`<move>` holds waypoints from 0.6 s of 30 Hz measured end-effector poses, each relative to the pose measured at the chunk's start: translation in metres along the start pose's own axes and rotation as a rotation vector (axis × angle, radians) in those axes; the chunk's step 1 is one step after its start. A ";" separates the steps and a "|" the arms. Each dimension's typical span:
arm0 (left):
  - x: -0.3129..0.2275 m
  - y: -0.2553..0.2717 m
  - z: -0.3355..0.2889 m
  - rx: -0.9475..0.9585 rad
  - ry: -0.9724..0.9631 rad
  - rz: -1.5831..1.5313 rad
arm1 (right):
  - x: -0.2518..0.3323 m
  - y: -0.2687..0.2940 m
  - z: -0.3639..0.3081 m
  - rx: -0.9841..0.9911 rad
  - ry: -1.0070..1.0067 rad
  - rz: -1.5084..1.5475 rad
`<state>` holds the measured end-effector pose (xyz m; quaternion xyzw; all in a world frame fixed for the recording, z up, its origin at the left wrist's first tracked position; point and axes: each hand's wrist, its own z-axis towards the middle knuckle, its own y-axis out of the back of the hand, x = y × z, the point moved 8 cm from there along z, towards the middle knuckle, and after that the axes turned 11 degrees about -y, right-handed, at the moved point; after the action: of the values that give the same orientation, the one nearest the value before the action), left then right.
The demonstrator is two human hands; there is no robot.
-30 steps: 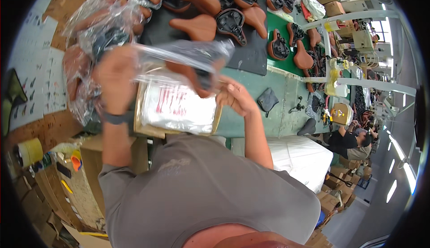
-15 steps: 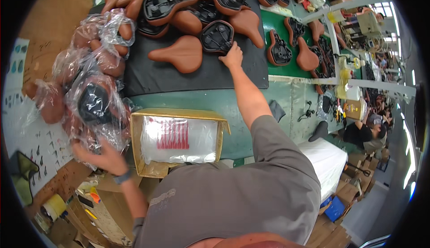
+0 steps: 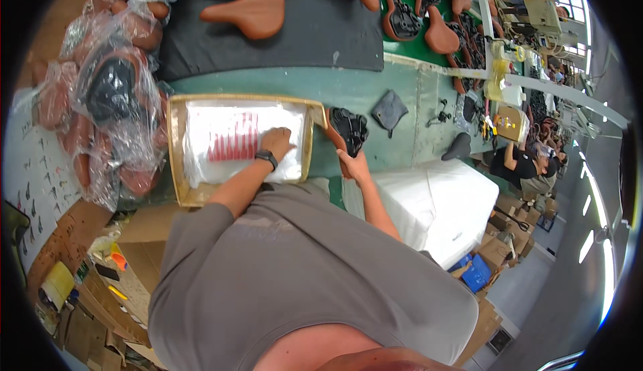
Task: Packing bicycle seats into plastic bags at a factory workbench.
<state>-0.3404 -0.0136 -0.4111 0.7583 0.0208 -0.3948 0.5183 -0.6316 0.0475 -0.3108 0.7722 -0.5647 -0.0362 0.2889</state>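
Observation:
A brown bicycle saddle [image 3: 348, 130] with a black underside is held at its narrow end by my right hand [image 3: 355, 167], just right of an open cardboard box [image 3: 175, 163]. My left hand [image 3: 278, 144] lies over a stack of clear plastic bags [image 3: 231, 133] with red print inside that box. Its fingers are extended on the top bag, near the box's right side. Several saddles wrapped in clear plastic [image 3: 114, 96] are heaped left of the box. One unwrapped brown saddle [image 3: 258, 13] rests on the black mat [image 3: 301, 43] beyond it.
More saddles [image 3: 402, 19] lie on the green table at the far right. A grey cloth [image 3: 390, 111] and a dark padded piece [image 3: 457, 146] are on the bench. A white-covered block [image 3: 435, 203] stands by my right arm. Other people [image 3: 529, 167] sit farther right.
My right hand has brought the saddle from the mat back beside the box. My left hand has moved from the wrapped saddles onto the plastic bags. The view has shifted nearer to me.

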 end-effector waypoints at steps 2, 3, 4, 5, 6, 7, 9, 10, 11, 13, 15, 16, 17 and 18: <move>0.000 -0.013 -0.005 0.003 -0.010 0.032 | -0.061 -0.008 -0.032 0.216 -0.224 0.183; 0.002 -0.017 -0.009 -0.049 -0.001 0.062 | -0.083 -0.032 -0.055 0.645 -0.413 0.739; 0.001 -0.022 -0.011 -0.097 -0.001 0.093 | -0.088 -0.047 -0.085 1.063 -0.578 1.319; -0.007 -0.019 -0.010 -0.137 0.008 0.105 | -0.097 -0.055 -0.101 1.298 -0.610 1.612; -0.014 -0.015 -0.013 -0.180 0.022 0.117 | -0.121 -0.068 -0.106 1.278 -0.602 1.631; -0.025 -0.005 -0.016 -0.136 0.078 0.133 | -0.137 -0.080 -0.110 1.325 -0.635 1.814; -0.023 -0.013 -0.018 -0.127 0.055 0.190 | -0.172 -0.097 -0.104 1.359 -0.597 1.867; -0.021 -0.021 -0.021 -0.135 0.039 0.218 | -0.179 -0.095 -0.104 1.356 -0.601 1.862; -0.022 -0.029 -0.020 -0.138 0.044 0.216 | -0.188 -0.095 -0.100 1.281 -0.613 1.764; -0.015 -0.031 -0.036 -0.240 0.102 0.290 | -0.205 -0.093 -0.083 0.979 -0.602 1.500; -0.044 -0.020 -0.046 -0.252 0.072 0.270 | -0.217 -0.076 -0.078 0.775 -0.520 1.252; -0.057 -0.007 -0.053 -0.283 0.072 0.255 | -0.222 -0.056 -0.072 0.588 -0.438 0.970; -0.056 -0.010 -0.054 -0.273 0.094 0.268 | -0.218 -0.049 -0.074 0.583 -0.379 0.803; -0.054 -0.014 -0.055 -0.278 0.098 0.269 | -0.220 -0.054 -0.081 0.585 -0.376 0.797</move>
<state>-0.3517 0.0573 -0.3803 0.6937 -0.0011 -0.2779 0.6644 -0.6333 0.2871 -0.3293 0.5261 -0.8431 0.0975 -0.0537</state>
